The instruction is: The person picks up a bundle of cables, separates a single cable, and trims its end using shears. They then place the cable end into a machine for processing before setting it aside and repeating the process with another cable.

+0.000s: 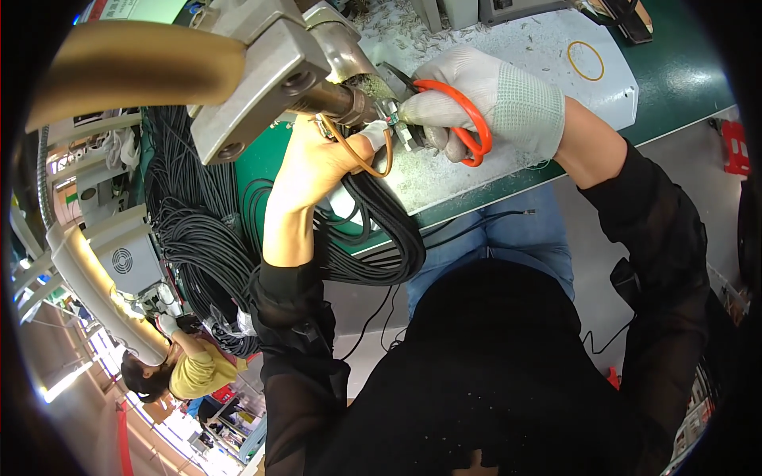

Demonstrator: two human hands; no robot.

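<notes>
My left hand point(305, 166), bare apart from a white cover on one fingertip, is closed round a small metal-and-green cable connector point(403, 133). A tan loop point(387, 159) hangs by its fingers. My right hand point(508, 95) wears a white knitted glove and grips scissors point(478, 127) with orange-red handles, the dark blades pointing up and left. Its fingertips meet the connector from the right. Just above my left hand is the metal nozzle point(329, 101) of a bench machine, which hides some of the fingers. Below hangs a bundle of black cables point(397, 246).
A white board point(508, 178) strewn with metal clippings lies on the green table point(683, 87); a yellow rubber band point(586, 61) rests on it. Coiled black cables point(198, 238) are heaped at the left. Farther left, a person in a yellow top point(198, 369) works.
</notes>
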